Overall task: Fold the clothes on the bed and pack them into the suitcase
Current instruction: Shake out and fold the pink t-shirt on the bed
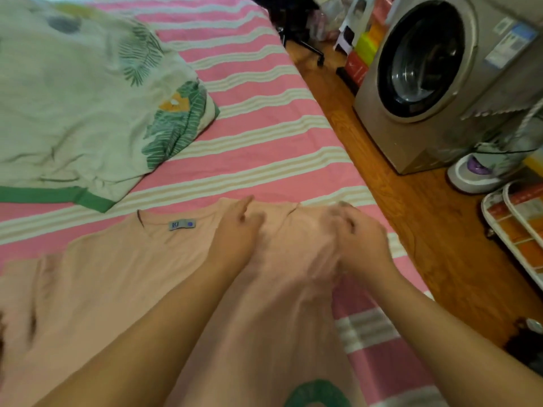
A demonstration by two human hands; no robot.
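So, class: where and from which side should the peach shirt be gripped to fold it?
Probably pinch the peach shirt at its right edge, by the right hand, coming from the bed's right side: it lies flat, collar away, that edge free.

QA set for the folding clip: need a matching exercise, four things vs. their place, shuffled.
Things:
1. peach shirt
2. leaf-print bedding
3. washing machine
4. neck label

Places:
A. on the floor, right of the bed
B. inside the shirt's collar
C. bunched at the far left of the bed
D. spread flat under both hands, left hand and right hand

Pairs: 1-D, 2-C, 3-A, 4-B
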